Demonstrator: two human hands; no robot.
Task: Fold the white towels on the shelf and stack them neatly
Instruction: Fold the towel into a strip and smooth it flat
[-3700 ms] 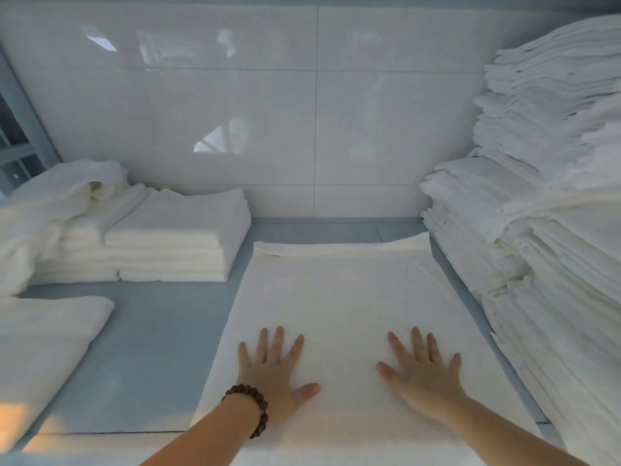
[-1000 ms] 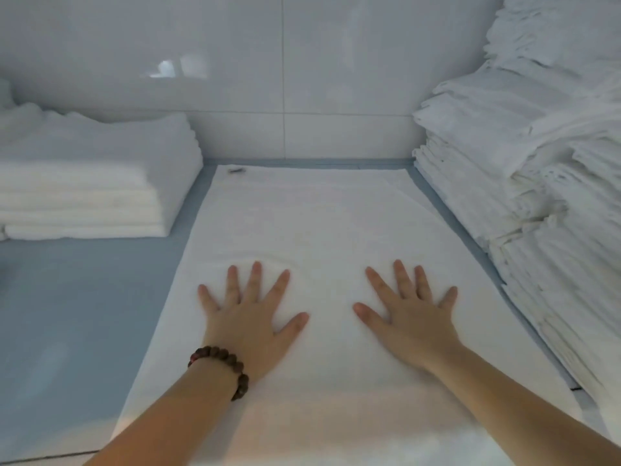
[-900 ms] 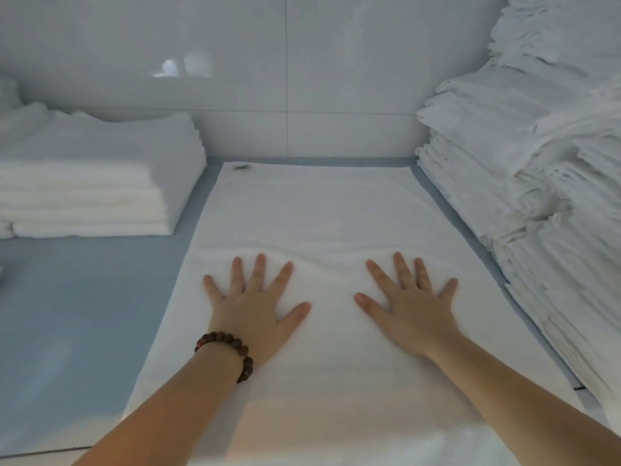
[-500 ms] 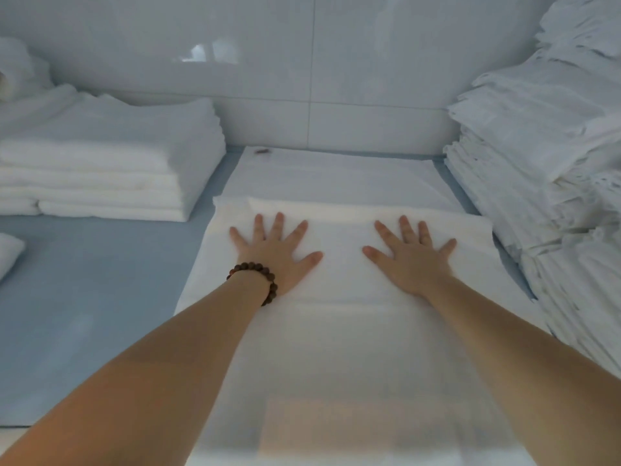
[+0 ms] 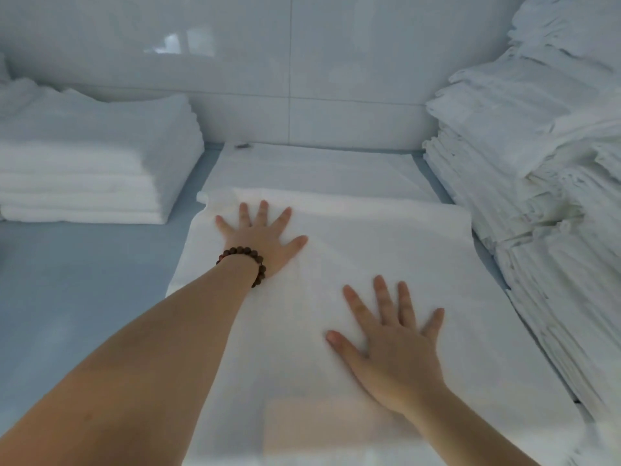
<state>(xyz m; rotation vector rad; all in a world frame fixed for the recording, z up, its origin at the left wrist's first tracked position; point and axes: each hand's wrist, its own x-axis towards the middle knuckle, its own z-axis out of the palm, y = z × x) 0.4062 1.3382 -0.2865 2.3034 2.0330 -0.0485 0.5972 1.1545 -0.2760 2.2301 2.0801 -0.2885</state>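
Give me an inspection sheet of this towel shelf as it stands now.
Surface: blue-grey shelf, showing at left.
Job's things: white towel spread mid-shelf, a folded edge across it; folded stack at left; tall pile at right.
Clutter: small dark speck at the towel's far left corner.
Hands: left hand and right hand flat on the towel, fingers spread; bead bracelet on left wrist.
Cables: nothing seen.
Surroundings: white tiled wall behind.

Linen storeroom: tall towel stacks [image 5: 544, 183], tiled wall [image 5: 302, 62], grey shelf [image 5: 84, 280]
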